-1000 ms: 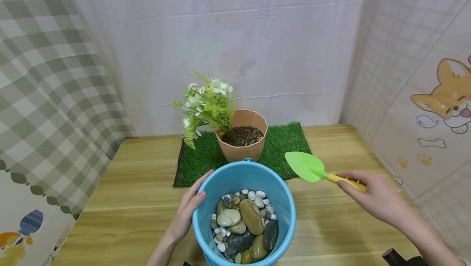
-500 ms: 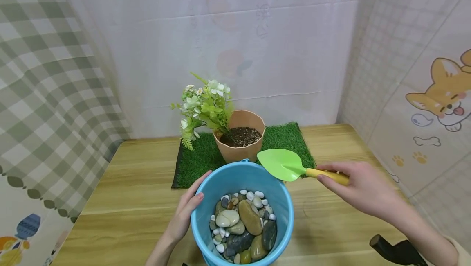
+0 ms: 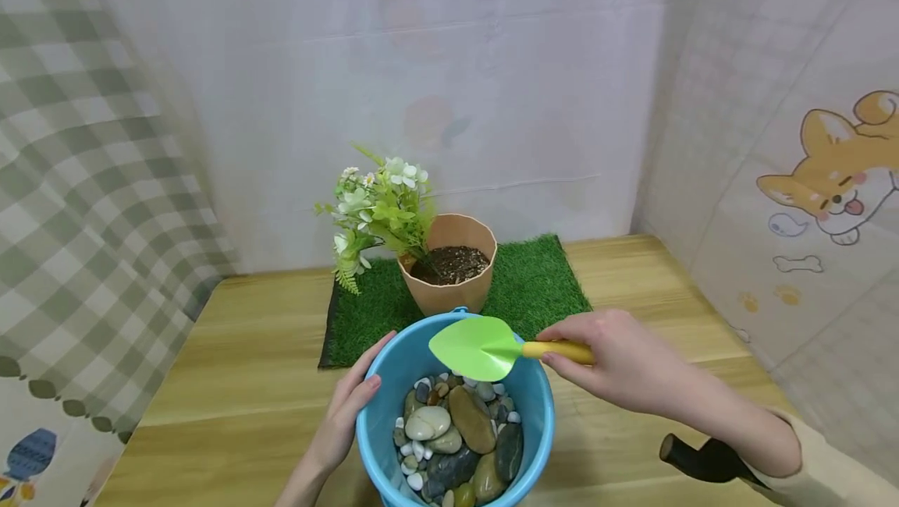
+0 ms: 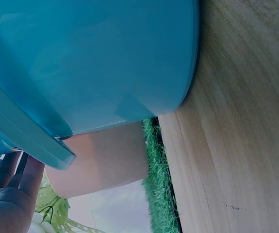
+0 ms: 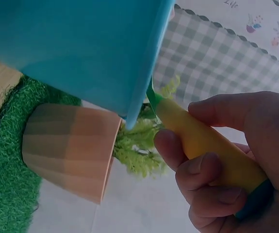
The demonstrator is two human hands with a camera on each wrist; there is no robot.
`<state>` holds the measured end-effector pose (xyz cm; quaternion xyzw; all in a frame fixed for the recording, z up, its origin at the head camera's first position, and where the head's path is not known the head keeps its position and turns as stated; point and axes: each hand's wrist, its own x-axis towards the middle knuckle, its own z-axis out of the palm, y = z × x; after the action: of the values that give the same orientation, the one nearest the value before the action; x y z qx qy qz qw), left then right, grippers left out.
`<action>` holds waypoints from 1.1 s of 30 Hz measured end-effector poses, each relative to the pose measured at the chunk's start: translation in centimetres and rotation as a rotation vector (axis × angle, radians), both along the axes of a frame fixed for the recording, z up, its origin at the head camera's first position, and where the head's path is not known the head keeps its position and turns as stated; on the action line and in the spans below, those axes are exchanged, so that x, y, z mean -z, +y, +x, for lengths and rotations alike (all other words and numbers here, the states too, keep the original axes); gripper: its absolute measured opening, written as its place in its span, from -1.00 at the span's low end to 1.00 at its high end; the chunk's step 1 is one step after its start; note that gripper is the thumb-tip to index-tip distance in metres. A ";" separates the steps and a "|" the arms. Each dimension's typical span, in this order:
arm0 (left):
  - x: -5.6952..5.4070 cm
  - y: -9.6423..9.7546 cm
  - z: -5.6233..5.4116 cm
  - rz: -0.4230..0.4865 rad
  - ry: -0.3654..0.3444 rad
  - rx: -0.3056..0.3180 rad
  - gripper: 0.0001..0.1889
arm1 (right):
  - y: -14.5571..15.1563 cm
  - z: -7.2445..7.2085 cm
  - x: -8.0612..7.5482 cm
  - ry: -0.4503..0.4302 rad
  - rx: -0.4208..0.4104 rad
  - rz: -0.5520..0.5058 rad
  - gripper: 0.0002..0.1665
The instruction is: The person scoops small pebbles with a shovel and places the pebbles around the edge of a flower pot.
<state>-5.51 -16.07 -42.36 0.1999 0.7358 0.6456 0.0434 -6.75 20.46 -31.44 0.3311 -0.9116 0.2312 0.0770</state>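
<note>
Gripping 1 trowel (image 3: 481, 349) w/ R hand (image 3: 618, 363); L hand (image 3: 342, 416) (uncurled) touches 1 bucket (image 3: 535, 413).

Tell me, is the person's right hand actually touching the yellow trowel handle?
Touching. The right wrist view shows it plainly: the right hand has its thumb and fingers curled round the yellow trowel handle.

I face a pale backdrop (image 3: 281, 117), checked cloth (image 3: 77, 148) left, dog-printed wall (image 3: 744, 226) right, above a wood-grain table (image 3: 246, 366).
</note>
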 end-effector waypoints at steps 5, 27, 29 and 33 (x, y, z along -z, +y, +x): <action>0.1 -0.6 0.8 -0.001 -0.014 -0.030 -0.42 | -1.6 -0.3 0.5 -0.021 -0.075 0.049 -0.84; 0.2 -0.3 0.1 0.015 0.006 0.033 -0.43 | -3.3 -0.2 -0.7 0.131 -0.153 0.254 -0.82; 0.2 -0.2 0.0 0.016 0.008 0.029 -0.43 | -3.4 -0.2 -1.0 0.142 -0.154 0.274 -0.85; 0.2 -0.2 -0.2 0.013 0.016 0.024 -0.42 | -3.6 -0.1 -1.4 0.121 -0.156 0.318 -0.76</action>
<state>-5.69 -16.29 -42.56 0.2142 0.7296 0.6480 0.0440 -6.81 16.89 -30.02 0.4221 -0.9019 0.0690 0.0603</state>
